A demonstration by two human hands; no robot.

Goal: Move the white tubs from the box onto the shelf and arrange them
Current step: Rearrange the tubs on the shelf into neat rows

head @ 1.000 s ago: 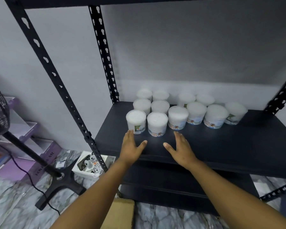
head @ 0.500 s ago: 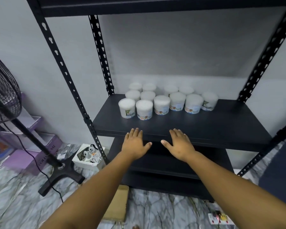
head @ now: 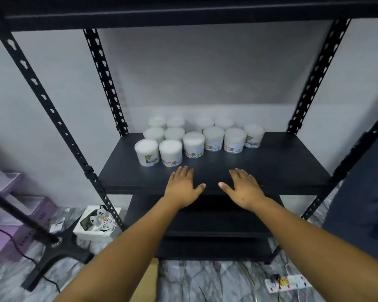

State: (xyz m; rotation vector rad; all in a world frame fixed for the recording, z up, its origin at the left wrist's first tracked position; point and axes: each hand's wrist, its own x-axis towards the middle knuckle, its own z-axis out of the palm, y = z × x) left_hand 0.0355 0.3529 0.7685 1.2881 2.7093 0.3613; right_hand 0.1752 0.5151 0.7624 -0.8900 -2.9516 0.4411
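Your left hand [head: 183, 185] and right hand [head: 244, 188] sit flat at frame center, fingers straight and spread, holding nothing, over the front edge of the dark shelf [head: 277, 166]. The white tubs [head: 193, 144] stand clustered just above your hands, toward the shelf's back left. A cardboard box [head: 147, 282] corner shows at bottom center between your forearms.

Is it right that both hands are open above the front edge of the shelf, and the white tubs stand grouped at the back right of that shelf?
Not quite. The head view shows the white tubs grouped at the back left of the shelf, not the back right. The rest is right: the left hand and the right hand are both open above its front edge.
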